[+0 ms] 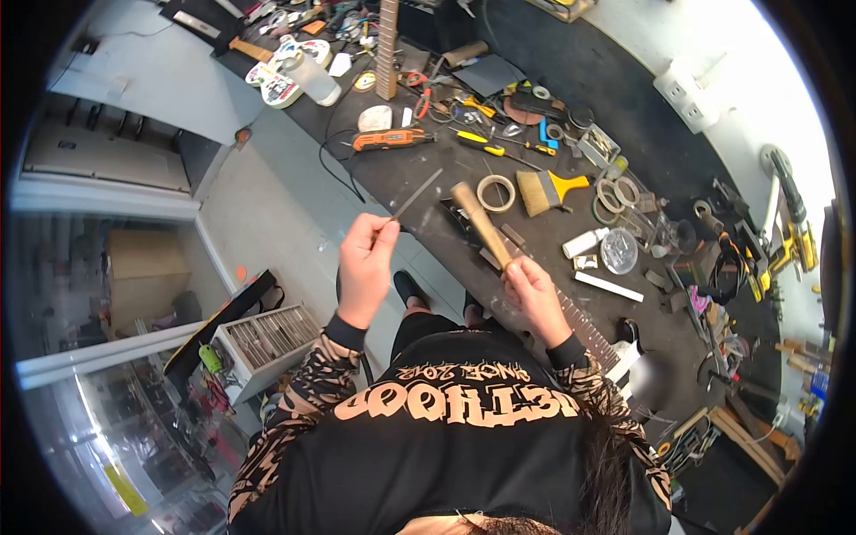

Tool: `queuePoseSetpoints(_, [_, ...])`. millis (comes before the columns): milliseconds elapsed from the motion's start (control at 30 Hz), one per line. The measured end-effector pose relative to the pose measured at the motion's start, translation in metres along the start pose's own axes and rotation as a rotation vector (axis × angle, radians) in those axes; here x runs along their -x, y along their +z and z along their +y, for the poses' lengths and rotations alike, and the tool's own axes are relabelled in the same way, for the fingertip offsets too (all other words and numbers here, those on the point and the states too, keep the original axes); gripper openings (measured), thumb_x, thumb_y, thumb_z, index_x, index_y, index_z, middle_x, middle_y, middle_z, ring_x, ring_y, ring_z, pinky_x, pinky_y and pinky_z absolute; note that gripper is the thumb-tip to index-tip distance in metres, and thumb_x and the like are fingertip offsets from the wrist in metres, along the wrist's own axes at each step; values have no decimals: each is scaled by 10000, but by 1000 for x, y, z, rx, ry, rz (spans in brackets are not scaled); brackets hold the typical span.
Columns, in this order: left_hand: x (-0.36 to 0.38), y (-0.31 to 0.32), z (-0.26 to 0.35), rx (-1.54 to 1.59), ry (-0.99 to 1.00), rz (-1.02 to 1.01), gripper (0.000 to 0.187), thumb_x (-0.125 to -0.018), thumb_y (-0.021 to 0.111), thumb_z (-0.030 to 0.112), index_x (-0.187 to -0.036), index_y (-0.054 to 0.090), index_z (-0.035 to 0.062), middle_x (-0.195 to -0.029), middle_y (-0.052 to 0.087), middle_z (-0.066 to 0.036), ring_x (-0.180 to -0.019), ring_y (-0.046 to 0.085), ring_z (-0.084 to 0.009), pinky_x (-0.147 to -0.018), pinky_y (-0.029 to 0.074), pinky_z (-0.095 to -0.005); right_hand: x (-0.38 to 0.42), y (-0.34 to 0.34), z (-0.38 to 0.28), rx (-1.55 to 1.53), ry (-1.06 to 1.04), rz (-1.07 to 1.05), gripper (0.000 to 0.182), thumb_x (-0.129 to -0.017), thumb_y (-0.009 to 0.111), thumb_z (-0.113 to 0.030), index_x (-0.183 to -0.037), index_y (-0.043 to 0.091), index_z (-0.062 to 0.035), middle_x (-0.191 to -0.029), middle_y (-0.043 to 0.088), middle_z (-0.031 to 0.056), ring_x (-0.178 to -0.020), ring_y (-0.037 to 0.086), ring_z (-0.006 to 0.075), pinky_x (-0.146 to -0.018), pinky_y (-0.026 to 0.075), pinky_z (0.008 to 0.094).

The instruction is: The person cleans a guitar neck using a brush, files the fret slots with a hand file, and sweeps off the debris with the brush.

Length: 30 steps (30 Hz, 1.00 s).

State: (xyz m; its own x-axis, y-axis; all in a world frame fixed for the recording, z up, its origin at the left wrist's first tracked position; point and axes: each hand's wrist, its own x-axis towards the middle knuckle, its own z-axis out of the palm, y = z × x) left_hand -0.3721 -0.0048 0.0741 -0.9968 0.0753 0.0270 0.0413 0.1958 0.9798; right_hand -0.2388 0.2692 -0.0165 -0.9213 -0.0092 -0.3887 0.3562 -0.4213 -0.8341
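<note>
Pinching one end of a thin dark strip (417, 194) between thumb and fingers: left hand (367, 259), raised outside the front edge of the workbench (385, 185); strip slants up and right, its free end over the bench top. Orange rotary tool (392, 139), lying toward the front edge. Tan wooden piece (481, 225), held at its lower end by the right hand (533, 294), thumb and fingers closed around it; upper end points away, over the front part. Tape roll (496, 193), flat, just beside the piece. Yellow-handled brush (553, 191), between front and far edges. White bottle (584, 242), on its side. White bar (609, 287), loose. Clear round container (619, 251), beside the bottle.
</note>
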Motion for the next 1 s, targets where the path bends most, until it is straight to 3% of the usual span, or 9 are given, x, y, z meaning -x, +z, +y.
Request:
queuePoseSetpoints(133, [6, 6, 6, -502, 229, -268, 94, -1021, 770, 93, -999, 744, 5, -821, 708, -123, -715, 666, -275, -666, 506, -377, 17, -11, -14, 38, 21, 51, 303, -1197, 605, -367, -1071, 641, -93, -797, 511, -84, -664, 435, 28, -572, 340, 222])
queuePoseSetpoints(233, [19, 24, 7, -421, 347, -305, 72, -979, 785, 63, -994, 746, 4, -844, 721, -148, -751, 690, -342, -681, 520, -415, 26, -21, 7, 15, 108, -7, 328, -1191, 597, -416, -1050, 629, -121, -768, 499, -79, -634, 419, 38, -566, 338, 233])
queuePoseSetpoints(367, [22, 6, -16, -178, 78, -101, 101, -1104, 724, 99, -1075, 713, 2, -862, 670, -9, -731, 575, -100, -677, 444, -252, 34, -76, 5, 152, 159, 320, 355, -1169, 629, -429, -1022, 687, -110, -738, 566, -77, -646, 504, 41, -579, 407, 255])
queuePoseSetpoints(433, [15, -4, -19, -106, 28, -102, 141, -1143, 682, 145, -1100, 693, 11, -853, 602, 25, -709, 505, -69, -658, 398, -233, 20, -123, 18, 500, -11, 504, 384, -1151, 648, -407, -1012, 694, -52, -727, 631, 11, -641, 577, 146, -613, 472, 355])
queuePoseSetpoints(533, [13, -3, -23, 185, -180, -113, 223, -1183, 622, 226, -1136, 670, 14, -810, 513, 44, -674, 419, -52, -632, 351, -236, 3, -160, 13, 913, -47, 601, 355, -1108, 665, -340, -1080, 719, 10, -908, 748, 246, -874, 741, 442, -800, 554, 520])
queuePoseSetpoints(667, [33, 11, -17, 431, -453, -130, 311, -1212, 553, 309, -1201, 641, 10, -768, 446, 36, -647, 379, -67, -607, 341, -261, -32, -185, 22, 870, 14, 491, 330, -1103, 656, -279, -1252, 747, 1, -1031, 797, 235, -986, 766, 437, -890, 582, 489])
queuePoseSetpoints(800, [62, 16, -17, 480, -535, -248, 290, -1203, 571, 292, -1216, 645, 13, -742, 484, 4, -614, 412, -94, -583, 356, -274, -46, -188, 25, 817, -354, 445, 422, -1082, 662, -77, -1501, 649, -25, -1238, 804, 168, -1077, 777, 339, -941, 590, 440])
queuePoseSetpoints(900, [79, 14, -18, 444, -574, -319, 280, -1195, 582, 282, -1189, 660, 13, -715, 485, -1, -596, 414, -96, -575, 359, -277, -52, -197, 24, 630, -127, 378, 426, -1077, 652, -46, -1502, 643, -15, -1250, 796, 164, -1129, 773, 316, -999, 580, 417])
queuePoseSetpoints(1000, [91, 13, -17, 534, -593, -371, 252, -1181, 586, 246, -1131, 668, 12, -696, 490, -1, -594, 432, -96, -567, 364, -280, -62, -201, 28, 653, -285, 396, 648, -1006, 691, 23, -1629, 532, -62, -1529, 644, 190, -1410, 630, 343, -1197, 480, 425])
